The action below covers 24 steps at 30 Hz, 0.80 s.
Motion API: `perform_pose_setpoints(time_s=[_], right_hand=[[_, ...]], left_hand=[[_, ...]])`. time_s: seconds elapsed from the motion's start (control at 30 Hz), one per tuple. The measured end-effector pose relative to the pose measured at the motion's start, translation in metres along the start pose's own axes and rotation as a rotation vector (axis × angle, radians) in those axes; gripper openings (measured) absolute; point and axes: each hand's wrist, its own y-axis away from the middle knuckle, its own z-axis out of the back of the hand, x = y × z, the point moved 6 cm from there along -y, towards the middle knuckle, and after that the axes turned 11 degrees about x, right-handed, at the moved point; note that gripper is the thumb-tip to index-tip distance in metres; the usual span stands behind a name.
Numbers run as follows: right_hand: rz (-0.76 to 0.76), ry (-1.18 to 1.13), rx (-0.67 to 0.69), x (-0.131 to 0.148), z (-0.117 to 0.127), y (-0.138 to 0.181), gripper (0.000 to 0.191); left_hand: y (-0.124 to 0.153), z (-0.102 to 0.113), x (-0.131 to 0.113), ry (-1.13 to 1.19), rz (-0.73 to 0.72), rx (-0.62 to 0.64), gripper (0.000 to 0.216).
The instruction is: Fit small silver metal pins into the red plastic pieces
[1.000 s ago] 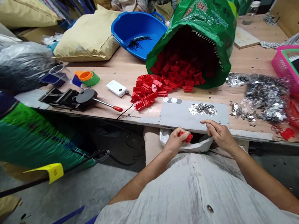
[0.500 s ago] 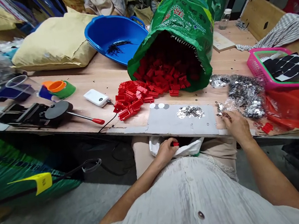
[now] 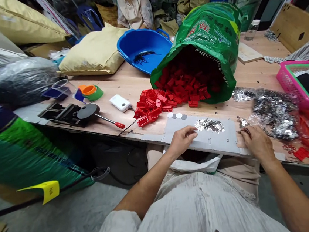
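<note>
My left hand (image 3: 183, 141) is over the left part of a grey board (image 3: 172, 128), fingers loosely bent and a little apart. No object shows in it, and its fingertips are beside a pile of small shiny metal pieces (image 3: 210, 125). My right hand (image 3: 258, 143) rests at the board's right end. Its thumb and fingers are pinched together by a few small metal bits (image 3: 243, 122); something thin and dark at the fingertips is too small to name. Beyond the board lie red plastic parts (image 3: 149, 105), spilling from a green sack (image 3: 209, 31).
A white bag (image 3: 201, 164) lies open on my lap. To the left are a lever-handled tool (image 3: 87, 112), a white power bank (image 3: 120, 103) and a blue basin (image 3: 146, 42). On the right are a clear bag of metal pieces (image 3: 277, 113) and a pink basket (image 3: 286, 78). A person (image 3: 134, 10) sits opposite.
My left hand has risen from the lap bag to the grey board, and the red part it held is gone from it. My right hand stays by the metal bits. The view has shifted left.
</note>
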Motion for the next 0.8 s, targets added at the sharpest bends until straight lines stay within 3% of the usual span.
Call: perform_pose_setpoints(time_s=[0.1, 0.2, 0.3, 0.4, 0.6, 0.8], right_hand=[[0.013, -0.059, -0.044, 0.001, 0.003, 0.001, 0.026], [-0.006, -0.122, -0.066, 0.0, 0.005, 0.003, 0.025], [-0.039, -0.177, -0.084, -0.004, 0.006, 0.007, 0.031], [-0.019, -0.241, -0.093, -0.007, 0.008, 0.01, 0.034], [-0.065, -0.413, -0.044, -0.016, 0.006, 0.012, 0.033], [-0.084, -0.583, -0.001, -0.002, 0.008, 0.014, 0.032]], left_hand=[[-0.039, 0.02, -0.017, -0.102, -0.133, -0.186, 0.025], [-0.078, 0.035, -0.023, -0.352, -0.198, -0.329, 0.04], [-0.116, 0.034, -0.017, -0.709, -0.111, -0.291, 0.05], [-0.139, 0.03, -0.009, -0.883, -0.043, -0.243, 0.042], [-0.139, 0.023, -0.007, -0.915, -0.057, -0.219, 0.015], [-0.089, 0.017, -0.012, -0.852, -0.118, -0.213, 0.011]])
